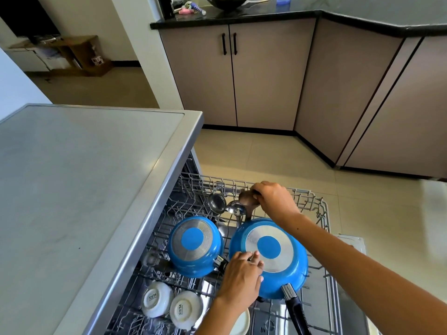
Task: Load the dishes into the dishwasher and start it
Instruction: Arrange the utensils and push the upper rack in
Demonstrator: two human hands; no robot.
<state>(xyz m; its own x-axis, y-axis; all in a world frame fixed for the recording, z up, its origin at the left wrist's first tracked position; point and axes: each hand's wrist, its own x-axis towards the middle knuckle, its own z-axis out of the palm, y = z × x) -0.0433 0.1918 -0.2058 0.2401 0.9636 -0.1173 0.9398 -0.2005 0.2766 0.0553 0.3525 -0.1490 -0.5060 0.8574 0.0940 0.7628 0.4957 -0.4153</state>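
Pulled-out dishwasher rack [321,209]: large blue frying pan [271,257] upside down at centre. Left hand [242,279] rests relaxed fingers on its base. Right hand [273,199], behind pan, grips brown utensil [248,199]. Smaller blue pan [194,246] inverted just left.

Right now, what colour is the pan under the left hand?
Blue, with a silver ring and blue centre on its upturned base; the head view shows it.

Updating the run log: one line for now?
left hand: on large blue pan | right hand: grips brown utensil | rack: out
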